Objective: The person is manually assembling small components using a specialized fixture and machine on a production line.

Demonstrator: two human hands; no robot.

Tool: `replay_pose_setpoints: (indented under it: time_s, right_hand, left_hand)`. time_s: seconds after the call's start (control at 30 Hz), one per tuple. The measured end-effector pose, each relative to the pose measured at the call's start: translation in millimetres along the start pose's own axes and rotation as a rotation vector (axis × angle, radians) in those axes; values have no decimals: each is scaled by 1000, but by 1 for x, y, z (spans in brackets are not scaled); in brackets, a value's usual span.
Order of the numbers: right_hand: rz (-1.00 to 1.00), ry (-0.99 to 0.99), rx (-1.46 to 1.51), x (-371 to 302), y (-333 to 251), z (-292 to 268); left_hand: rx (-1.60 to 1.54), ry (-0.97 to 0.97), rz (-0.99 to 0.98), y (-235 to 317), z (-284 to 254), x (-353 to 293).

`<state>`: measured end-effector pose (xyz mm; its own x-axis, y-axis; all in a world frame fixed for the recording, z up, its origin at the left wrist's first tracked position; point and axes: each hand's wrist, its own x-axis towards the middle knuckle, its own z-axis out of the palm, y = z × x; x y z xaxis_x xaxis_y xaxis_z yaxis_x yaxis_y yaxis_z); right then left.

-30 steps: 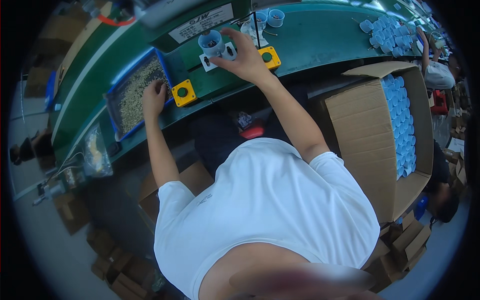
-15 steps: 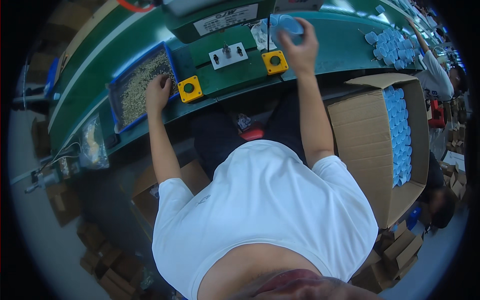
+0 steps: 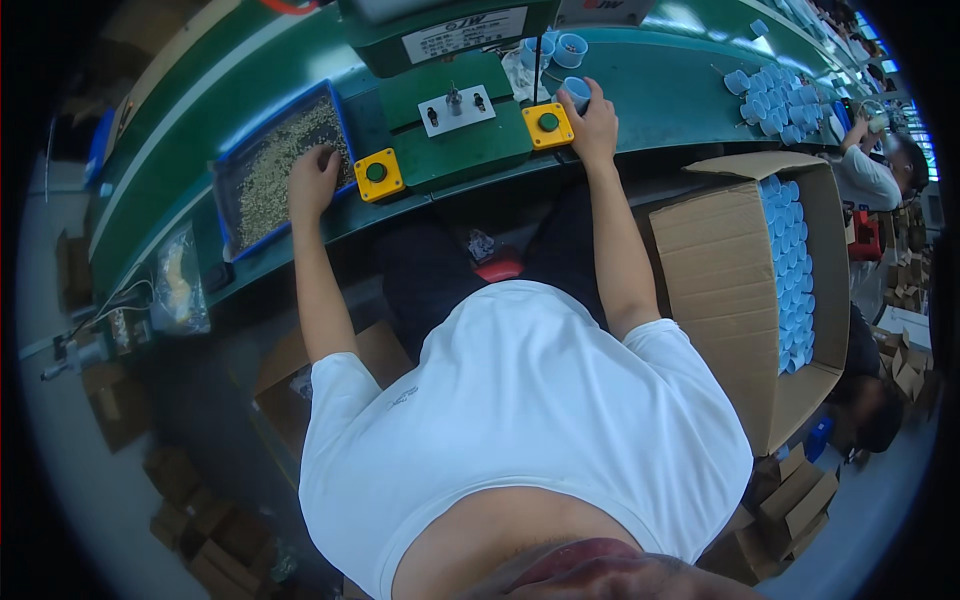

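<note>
My right hand (image 3: 594, 128) is closed round a small light-blue cup (image 3: 575, 90), low over the bench just right of a yellow button box with a green button (image 3: 548, 122). My left hand (image 3: 314, 180) rests at the right side of a blue-rimmed tray (image 3: 228, 170) full of small pale metal-looking parts (image 3: 268, 175). Its fingers are bunched together, and anything between them is hidden. Between the hands stands a white fixture plate (image 3: 458, 112) with a central post and two dark pegs. Another yellow button box (image 3: 378, 175) is beside the tray.
A green machine head (image 3: 450, 35) overhangs the plate. Two more blue cups (image 3: 570, 50) stand behind my right hand. Many cups (image 3: 780, 98) are heaped at the bench's right. An open carton (image 3: 715, 300) of stacked cups stands beside my right arm. A co-worker (image 3: 880, 165) is farther right.
My right hand has come nearer from the cups at the back, bringing one cup down beside the right button box. My left hand has stayed by the tray, fingers still bunched.
</note>
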<state>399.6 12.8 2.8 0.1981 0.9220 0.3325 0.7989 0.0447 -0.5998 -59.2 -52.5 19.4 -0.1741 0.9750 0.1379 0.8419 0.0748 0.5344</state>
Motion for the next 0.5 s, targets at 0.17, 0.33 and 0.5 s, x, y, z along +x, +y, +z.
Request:
replay_pose_setpoints:
  time_s: [0.17, 0.33, 0.5]
  right_hand:
    - [11, 27, 41, -4, 4, 1]
    - [58, 56, 115, -9, 13, 2]
    - [65, 61, 140, -3, 15, 1]
  left_hand:
    - [-14, 0, -3, 3, -4, -4]
    - [-5, 46, 28, -1, -2, -6]
    - [15, 35, 54, -2, -4, -3]
